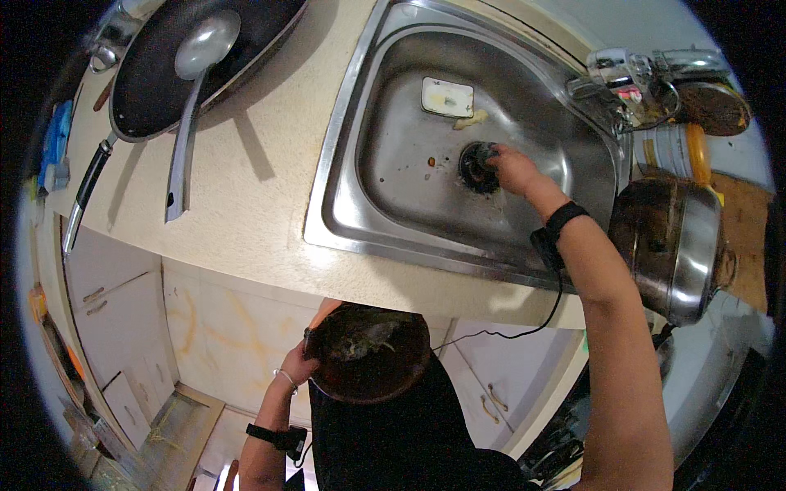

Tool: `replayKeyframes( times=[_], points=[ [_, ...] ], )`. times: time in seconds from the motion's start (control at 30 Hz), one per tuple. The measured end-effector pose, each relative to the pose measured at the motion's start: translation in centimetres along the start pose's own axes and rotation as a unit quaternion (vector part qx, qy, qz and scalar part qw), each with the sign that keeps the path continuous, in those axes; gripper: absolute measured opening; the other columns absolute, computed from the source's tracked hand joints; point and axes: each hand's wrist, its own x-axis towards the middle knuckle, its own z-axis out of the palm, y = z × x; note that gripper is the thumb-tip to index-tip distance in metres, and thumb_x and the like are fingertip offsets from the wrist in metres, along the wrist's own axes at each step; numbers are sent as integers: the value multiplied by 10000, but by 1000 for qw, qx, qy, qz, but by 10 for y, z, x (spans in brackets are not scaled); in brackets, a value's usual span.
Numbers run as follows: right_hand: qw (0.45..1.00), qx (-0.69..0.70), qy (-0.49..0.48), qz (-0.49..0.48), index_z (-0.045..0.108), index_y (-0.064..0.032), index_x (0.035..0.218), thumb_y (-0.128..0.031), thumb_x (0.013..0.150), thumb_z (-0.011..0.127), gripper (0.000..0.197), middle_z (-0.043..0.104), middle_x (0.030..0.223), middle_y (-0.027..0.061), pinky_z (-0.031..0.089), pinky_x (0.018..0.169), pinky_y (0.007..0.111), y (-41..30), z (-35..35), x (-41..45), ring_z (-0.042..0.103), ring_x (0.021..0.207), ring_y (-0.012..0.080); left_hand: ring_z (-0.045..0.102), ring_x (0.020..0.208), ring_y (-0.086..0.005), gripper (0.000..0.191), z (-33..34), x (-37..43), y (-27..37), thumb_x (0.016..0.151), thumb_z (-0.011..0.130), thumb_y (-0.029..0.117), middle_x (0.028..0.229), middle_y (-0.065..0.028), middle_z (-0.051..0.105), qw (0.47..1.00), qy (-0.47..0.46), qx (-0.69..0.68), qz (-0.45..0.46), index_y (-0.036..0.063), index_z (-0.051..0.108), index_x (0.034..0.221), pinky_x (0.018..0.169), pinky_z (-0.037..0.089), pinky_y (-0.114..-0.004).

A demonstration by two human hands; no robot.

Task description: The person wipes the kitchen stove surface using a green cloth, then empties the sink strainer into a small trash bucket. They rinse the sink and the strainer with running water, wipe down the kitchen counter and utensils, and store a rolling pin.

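My right hand reaches into the steel sink, its fingers closed on the edge of a dark round drain strainer at the drain. The fingertips partly hide that edge. Food bits lie on the sink floor left of the drain. Farther back rests a small white rectangular dish, with a pale scrap beside it. Below the counter edge, my left hand grips the rim of a dark round container held against my body. Wet-looking scraps are inside it.
A black frying pan with a metal ladle across it stands on the cream counter at left. Right of the sink are a tap and a steel pot. A black cable hangs from my right wrist.
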Motion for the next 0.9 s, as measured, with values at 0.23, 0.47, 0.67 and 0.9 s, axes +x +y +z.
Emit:
replayKeyframes(
  times=[0.23,0.47,0.67,0.9],
  points=[
    [999,19,23,-37,572,-82,1047,-28,718,530,336,450,1162,129,422,833,352,22,18,7,501,997,300,565,907,-208,511,16,3,1,649,539,30,992,-122,591,1000,10,-11,-16,30,457,1154,786,436,-307],
    [989,137,-19,-49,527,-74,1114,-51,738,563,378,439,1179,139,409,858,353,9,17,-9,485,1029,291,551,940,-222,530,23,11,5,653,532,19,1007,-131,586,1000,-12,-20,-15,22,440,1174,813,424,-317],
    [996,68,-7,-65,476,-70,1172,-73,747,568,435,371,1266,164,426,843,348,2,14,-12,517,995,290,550,953,-255,542,28,16,8,648,520,33,1021,-159,578,999,15,-13,49,41,434,1183,818,421,-324],
    [965,241,85,-49,465,-72,1182,-102,792,548,399,435,1221,129,431,813,299,6,-26,-75,534,957,212,525,993,-309,523,17,20,14,651,536,96,1048,-189,558,999,18,34,34,53,453,1166,846,410,-348]
  ],
)
